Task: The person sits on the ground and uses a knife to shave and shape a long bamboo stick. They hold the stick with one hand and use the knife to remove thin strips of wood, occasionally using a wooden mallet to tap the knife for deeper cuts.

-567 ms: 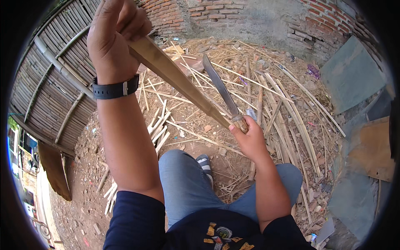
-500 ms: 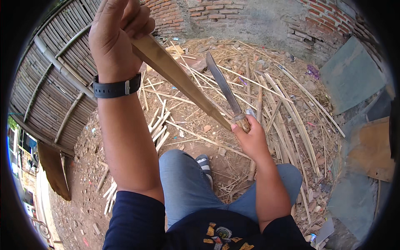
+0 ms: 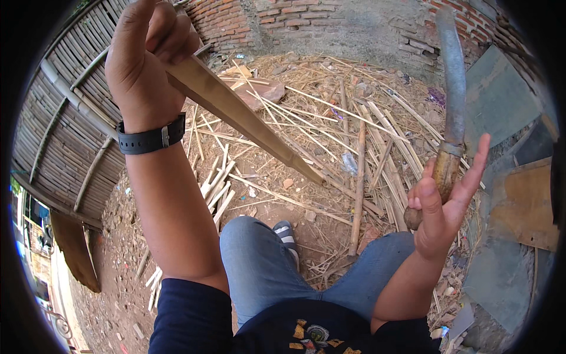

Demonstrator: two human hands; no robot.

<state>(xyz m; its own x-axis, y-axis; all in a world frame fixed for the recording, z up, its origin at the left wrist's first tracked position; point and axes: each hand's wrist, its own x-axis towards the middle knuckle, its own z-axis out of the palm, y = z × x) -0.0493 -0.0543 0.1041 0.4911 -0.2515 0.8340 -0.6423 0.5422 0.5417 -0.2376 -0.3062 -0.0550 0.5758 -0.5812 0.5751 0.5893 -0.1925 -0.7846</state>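
Note:
My left hand (image 3: 156,47), with a black watch on its wrist, is raised at the upper left and closed on the top of a split bamboo strip (image 3: 236,121). This long tan piece slants down to the right, its lower tip free in the air. Out to the right, my right hand (image 3: 439,212) holds a machete (image 3: 455,88) by its wooden handle. The worn grey blade points upward, apart from the bamboo. One finger of that hand is stretched out, while others curl round the handle.
Pale split bamboo strips (image 3: 283,109) and thicker poles (image 3: 359,183) lie across the littered dirt. A brick wall (image 3: 330,38) stands ahead, a bamboo fence (image 3: 68,118) at the left. Grey sheets (image 3: 501,100) lean at the right. My bent knees are below.
The machete has swung away from the bamboo, up and to the right, with my right hand. My left hand and the bamboo strip have shifted slightly left.

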